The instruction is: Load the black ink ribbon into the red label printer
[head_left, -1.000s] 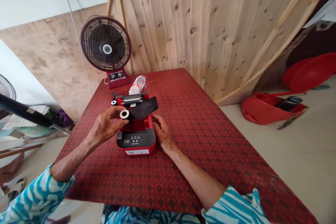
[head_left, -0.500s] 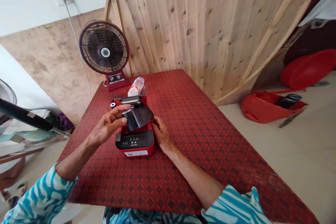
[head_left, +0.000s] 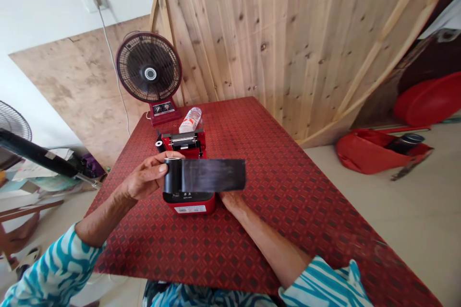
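My left hand is closed on a roll of black printer ribbon, fingers over its top and thumb at its near side. From the roll, a wide dark strip stretches out to the right, in front of a red and black label printer. The printer's lid is raised at the back, showing a roller and metal bar. Of my right hand, only the wrist end shows beside the printer; its fingers are hidden behind the strip.
A clear bottle with a label lies behind the printer. A dark red fan stands at the table's far left corner. The table has a red patterned cover. On the floor at right is a red bag with a black flask.
The ribbon strip, folded short before, now extends straight to the right and covers my right fingers. My left hand has turned the roll more upright. The camera view has shifted slightly.
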`<state>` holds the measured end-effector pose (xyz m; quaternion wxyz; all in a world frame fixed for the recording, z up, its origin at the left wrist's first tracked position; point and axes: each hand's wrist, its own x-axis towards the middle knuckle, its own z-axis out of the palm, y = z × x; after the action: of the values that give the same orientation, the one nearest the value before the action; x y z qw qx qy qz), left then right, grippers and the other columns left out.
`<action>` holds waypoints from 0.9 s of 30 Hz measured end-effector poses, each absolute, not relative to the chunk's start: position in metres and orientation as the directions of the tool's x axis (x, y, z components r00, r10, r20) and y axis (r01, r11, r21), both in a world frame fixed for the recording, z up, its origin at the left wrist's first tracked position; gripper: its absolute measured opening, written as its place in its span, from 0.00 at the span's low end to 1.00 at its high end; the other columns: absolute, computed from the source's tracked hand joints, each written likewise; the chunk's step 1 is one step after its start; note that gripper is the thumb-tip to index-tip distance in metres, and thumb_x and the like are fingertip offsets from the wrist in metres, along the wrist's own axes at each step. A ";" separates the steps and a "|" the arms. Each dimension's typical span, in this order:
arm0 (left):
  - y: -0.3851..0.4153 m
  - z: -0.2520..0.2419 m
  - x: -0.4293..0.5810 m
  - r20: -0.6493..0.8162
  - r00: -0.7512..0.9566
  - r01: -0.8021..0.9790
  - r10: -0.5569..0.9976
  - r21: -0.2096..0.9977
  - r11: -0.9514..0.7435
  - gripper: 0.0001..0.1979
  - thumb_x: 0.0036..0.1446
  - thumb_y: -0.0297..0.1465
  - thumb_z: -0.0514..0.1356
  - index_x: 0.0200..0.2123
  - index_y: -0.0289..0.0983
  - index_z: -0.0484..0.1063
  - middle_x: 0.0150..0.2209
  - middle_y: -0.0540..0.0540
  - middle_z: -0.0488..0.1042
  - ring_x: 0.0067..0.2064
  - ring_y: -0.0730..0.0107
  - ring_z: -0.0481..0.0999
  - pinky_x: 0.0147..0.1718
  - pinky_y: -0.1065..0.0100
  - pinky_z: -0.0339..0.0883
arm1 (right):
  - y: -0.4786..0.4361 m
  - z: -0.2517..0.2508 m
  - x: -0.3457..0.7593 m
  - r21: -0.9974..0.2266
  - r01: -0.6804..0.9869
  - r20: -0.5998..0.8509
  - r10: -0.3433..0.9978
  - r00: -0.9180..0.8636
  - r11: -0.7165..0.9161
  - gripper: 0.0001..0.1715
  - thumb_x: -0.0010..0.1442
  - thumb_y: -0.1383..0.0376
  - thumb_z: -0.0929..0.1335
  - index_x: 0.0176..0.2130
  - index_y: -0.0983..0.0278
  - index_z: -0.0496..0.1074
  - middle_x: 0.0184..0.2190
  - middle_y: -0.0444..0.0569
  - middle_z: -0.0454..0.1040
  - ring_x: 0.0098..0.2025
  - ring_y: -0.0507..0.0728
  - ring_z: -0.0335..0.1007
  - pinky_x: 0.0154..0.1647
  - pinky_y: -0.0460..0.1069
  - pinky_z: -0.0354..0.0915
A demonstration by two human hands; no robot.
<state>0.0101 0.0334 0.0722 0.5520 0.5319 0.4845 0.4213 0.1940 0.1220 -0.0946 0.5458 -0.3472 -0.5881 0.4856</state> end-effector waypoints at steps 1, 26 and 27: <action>0.034 0.077 0.007 -0.094 0.197 0.094 0.976 0.993 0.077 0.34 0.39 0.54 0.65 0.45 0.37 0.74 0.36 0.40 0.78 0.32 0.59 0.78 0.29 0.65 0.71 | 0.122 -0.094 0.194 -0.953 -0.135 0.293 0.941 -0.171 0.272 0.17 0.57 0.58 0.64 0.45 0.57 0.73 0.43 0.50 0.77 0.47 0.61 0.71 0.51 0.59 0.66; 0.108 0.043 0.040 -0.189 0.370 0.929 0.909 0.059 -0.366 0.15 0.46 0.24 0.62 0.41 0.35 0.71 0.43 0.39 0.76 0.46 0.52 0.75 0.39 0.62 0.67 | 0.113 -0.078 0.195 -0.944 -0.117 0.326 0.932 -0.161 0.310 0.18 0.58 0.64 0.61 0.46 0.57 0.70 0.45 0.47 0.73 0.49 0.56 0.68 0.54 0.55 0.63; 0.111 0.041 0.039 -0.194 0.373 0.928 0.907 0.068 -0.367 0.16 0.45 0.24 0.63 0.41 0.35 0.71 0.42 0.40 0.76 0.45 0.53 0.75 0.39 0.63 0.67 | 0.113 -0.078 0.195 -0.944 -0.118 0.323 0.932 -0.166 0.307 0.17 0.58 0.64 0.61 0.46 0.57 0.70 0.45 0.47 0.73 0.49 0.56 0.68 0.54 0.55 0.63</action>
<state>0.0395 0.1111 0.0411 0.0829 0.8245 0.5564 -0.0614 0.1947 0.1134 -0.0785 0.5478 -0.3421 -0.5945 0.4791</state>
